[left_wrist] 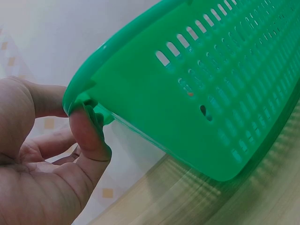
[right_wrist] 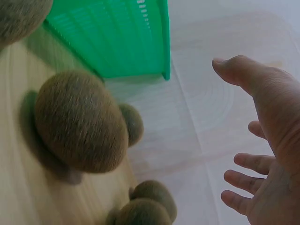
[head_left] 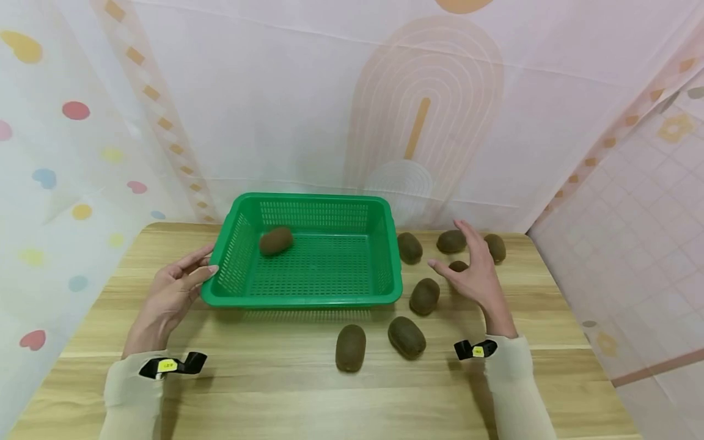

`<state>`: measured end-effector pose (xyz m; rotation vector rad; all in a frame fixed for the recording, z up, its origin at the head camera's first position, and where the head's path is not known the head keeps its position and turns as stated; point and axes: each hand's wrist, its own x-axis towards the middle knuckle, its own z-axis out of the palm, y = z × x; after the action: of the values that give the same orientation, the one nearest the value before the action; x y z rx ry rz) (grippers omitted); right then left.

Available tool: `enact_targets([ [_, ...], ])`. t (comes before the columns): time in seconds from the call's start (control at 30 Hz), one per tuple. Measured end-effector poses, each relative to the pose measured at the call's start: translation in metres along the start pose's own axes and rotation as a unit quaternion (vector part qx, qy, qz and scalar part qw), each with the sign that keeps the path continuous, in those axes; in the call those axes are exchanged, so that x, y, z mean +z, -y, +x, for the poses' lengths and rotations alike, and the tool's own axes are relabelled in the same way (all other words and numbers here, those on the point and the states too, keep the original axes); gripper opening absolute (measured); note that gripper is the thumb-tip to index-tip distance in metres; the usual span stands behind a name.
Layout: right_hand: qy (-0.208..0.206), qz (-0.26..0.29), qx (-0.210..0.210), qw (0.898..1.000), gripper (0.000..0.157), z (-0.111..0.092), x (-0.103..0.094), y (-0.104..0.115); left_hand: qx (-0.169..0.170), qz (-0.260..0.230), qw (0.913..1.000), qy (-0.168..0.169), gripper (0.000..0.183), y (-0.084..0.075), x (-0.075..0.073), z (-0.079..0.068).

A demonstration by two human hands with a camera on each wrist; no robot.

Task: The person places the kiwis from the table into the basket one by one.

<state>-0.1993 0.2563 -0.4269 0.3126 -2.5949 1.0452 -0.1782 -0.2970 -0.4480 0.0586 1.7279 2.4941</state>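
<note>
A green plastic basket (head_left: 308, 301) with slotted walls stands on the table, one brown kiwi (head_left: 276, 241) lying inside toward its left end. At the basket's left side my left hand (head_left: 175, 291) pinches the rim, thumb on the near face and fingers bent behind it. My right hand (head_left: 477, 272) hovers over the kiwis right of the basket, thumb and fingers spread and nothing held. Partly covered by that hand is a kiwi (head_left: 458, 266); another kiwi (head_left: 452, 241) lies just beyond. In the right wrist view a large kiwi (right_wrist: 80, 122) sits left of the hand.
Other loose kiwis lie around: one kiwi (head_left: 409, 247) beside the basket's right wall, one kiwi (head_left: 495, 247) at the far right, and several nearer, including a kiwi (head_left: 351, 348) in front. A patterned cloth (head_left: 264, 110) hangs behind the wooden table (head_left: 264, 391).
</note>
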Motion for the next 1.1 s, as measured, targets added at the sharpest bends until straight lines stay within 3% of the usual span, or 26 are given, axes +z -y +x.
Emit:
enact_targets([
  [0.23,0.011,0.018,0.060,0.998,0.096,-0.008,-0.003,-0.018,-0.011,0.007,0.9999,-0.008,0.049,0.000,0.000,-0.003],
  [0.63,0.029,0.040,0.126,0.991,0.099,-0.017,-0.005,-0.039,-0.003,0.022,0.9997,0.003,0.056,0.003,0.005,0.000],
  [1.1,0.122,0.029,0.187,0.974,0.094,-0.021,-0.010,-0.049,-0.006,0.019,0.9998,-0.006,0.056,-0.003,0.002,-0.004],
])
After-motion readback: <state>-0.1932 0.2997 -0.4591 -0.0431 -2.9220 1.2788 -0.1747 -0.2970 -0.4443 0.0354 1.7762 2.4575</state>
